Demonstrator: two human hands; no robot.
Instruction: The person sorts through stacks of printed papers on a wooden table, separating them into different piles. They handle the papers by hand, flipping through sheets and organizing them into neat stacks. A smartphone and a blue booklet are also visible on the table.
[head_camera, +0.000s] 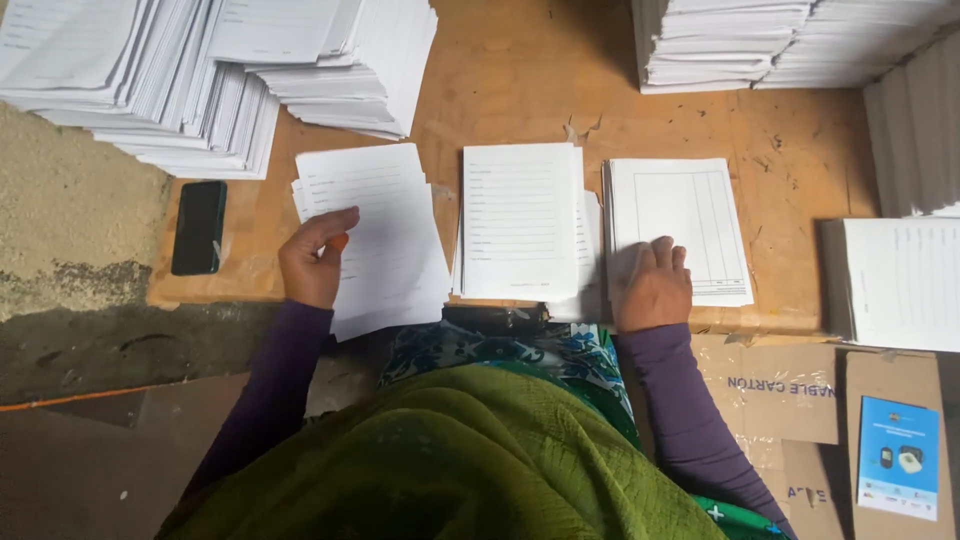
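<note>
Resting on three small paper piles along the near edge of a wooden board: left hand lies on the left pile, thumb and curled fingers on its left margin, pinching or just pressing, cannot tell which; right hand lies flat, fingers spread and not closed on anything, on the near-left corner of the right pile, a sheet with a ruled table. Middle pile sits between the two, untouched, lined forms, its right side just under the right pile's edge. Left pile is fanned and skewed, lower sheets overhang the near edge toward the lap. Judgement: single sheets are light, floppy, slick on each other, so a top sheet will slide off easily and crease if grabbed hard; best taken at a free corner or side margin with thumb and finger, the other hand pinning the stack. Around: black phone near the board's left edge, just left of the left hand. Tall stacks at the far-left corner, more stacks at the far-right corner and along the right side, another pile at the right edge. Cardboard carton and blue leaflet below the board, right. Nothing blocks the three piles; the big stacks crowd the far side and could slump.
</note>
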